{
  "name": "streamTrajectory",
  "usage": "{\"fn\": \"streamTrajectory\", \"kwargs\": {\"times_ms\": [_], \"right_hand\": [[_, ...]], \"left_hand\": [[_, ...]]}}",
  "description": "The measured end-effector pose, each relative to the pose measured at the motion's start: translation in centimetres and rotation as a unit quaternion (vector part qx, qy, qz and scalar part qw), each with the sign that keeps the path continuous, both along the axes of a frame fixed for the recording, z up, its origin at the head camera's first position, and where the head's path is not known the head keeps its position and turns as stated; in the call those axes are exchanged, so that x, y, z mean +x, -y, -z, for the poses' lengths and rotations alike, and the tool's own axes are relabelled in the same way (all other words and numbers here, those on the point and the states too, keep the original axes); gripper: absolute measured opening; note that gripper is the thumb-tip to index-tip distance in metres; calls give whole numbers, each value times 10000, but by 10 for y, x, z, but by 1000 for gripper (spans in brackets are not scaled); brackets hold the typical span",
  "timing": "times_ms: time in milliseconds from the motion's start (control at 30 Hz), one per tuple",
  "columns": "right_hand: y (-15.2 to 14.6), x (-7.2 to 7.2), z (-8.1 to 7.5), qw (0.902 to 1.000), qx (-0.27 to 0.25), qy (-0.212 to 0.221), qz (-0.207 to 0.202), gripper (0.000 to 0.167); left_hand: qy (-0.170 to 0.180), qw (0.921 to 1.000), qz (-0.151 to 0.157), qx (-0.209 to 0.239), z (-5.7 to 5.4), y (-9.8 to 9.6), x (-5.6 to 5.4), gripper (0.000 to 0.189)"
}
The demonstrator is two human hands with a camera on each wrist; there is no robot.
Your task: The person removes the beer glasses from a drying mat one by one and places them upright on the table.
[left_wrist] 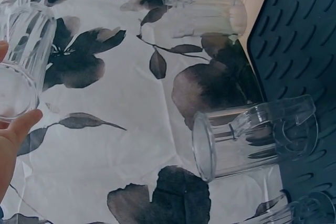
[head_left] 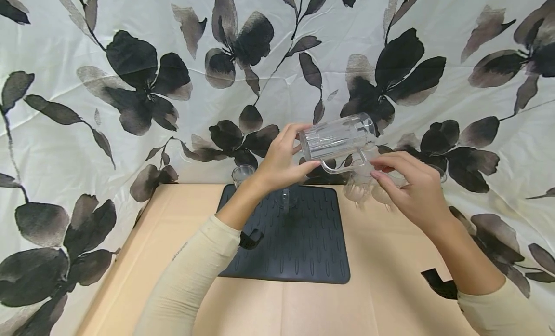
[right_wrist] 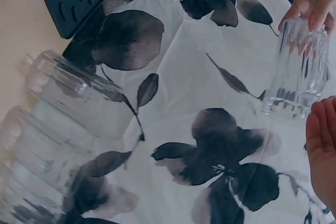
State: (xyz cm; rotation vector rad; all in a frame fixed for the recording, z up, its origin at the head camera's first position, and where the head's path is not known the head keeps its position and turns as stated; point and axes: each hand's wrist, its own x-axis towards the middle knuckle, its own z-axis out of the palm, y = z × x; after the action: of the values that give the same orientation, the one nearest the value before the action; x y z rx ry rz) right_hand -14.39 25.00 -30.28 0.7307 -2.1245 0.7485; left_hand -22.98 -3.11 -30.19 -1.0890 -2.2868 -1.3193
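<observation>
My left hand [head_left: 284, 157] holds a clear glass mug [head_left: 340, 136] by one end, fingers above and thumb below. The mug lies tilted sideways in the air, its handle hanging on the lower side. My right hand [head_left: 412, 186] is beside the mug's other end, thumb and forefinger close together near the handle. In the right wrist view its straight fingers [right_wrist: 320, 137] come right up to the mug's edge. Another clear glass mug [left_wrist: 252, 140] stands on the dark ribbed mat [head_left: 303, 249], its handle facing me. A second glass [head_left: 243, 174] at the mat's back left is partly hidden by my left arm.
Several clear glass mugs [right_wrist: 73, 87] stand to the right of the mat, below my right hand. The mat lies on a light tan table [head_left: 390, 288]. A white cloth with dark flowers [head_left: 303, 85] hangs behind the table.
</observation>
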Motion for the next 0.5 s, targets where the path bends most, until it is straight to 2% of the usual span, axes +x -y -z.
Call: {"fn": "streamTrajectory", "kwargs": {"times_ms": [33,133,267,367,500], "right_hand": [[0,0,2,9999,-137,60,59,38],[1,1,9,9976,-453,468,249,35],[6,-1,19,9881,-820,1245,379,29],[11,-4,27,9759,-1258,1782,105,22],[21,-10,34,9509,-2087,2210,-574,17]], "left_hand": [[-17,10000,16,54,1,0,0,79],[-64,9999,43,125,5,0,1,80],[-126,9996,82,246,12,-2,2,79],[-142,9989,125,426,17,-5,3,80],[-121,9980,85,615,25,-10,5,79]]}}
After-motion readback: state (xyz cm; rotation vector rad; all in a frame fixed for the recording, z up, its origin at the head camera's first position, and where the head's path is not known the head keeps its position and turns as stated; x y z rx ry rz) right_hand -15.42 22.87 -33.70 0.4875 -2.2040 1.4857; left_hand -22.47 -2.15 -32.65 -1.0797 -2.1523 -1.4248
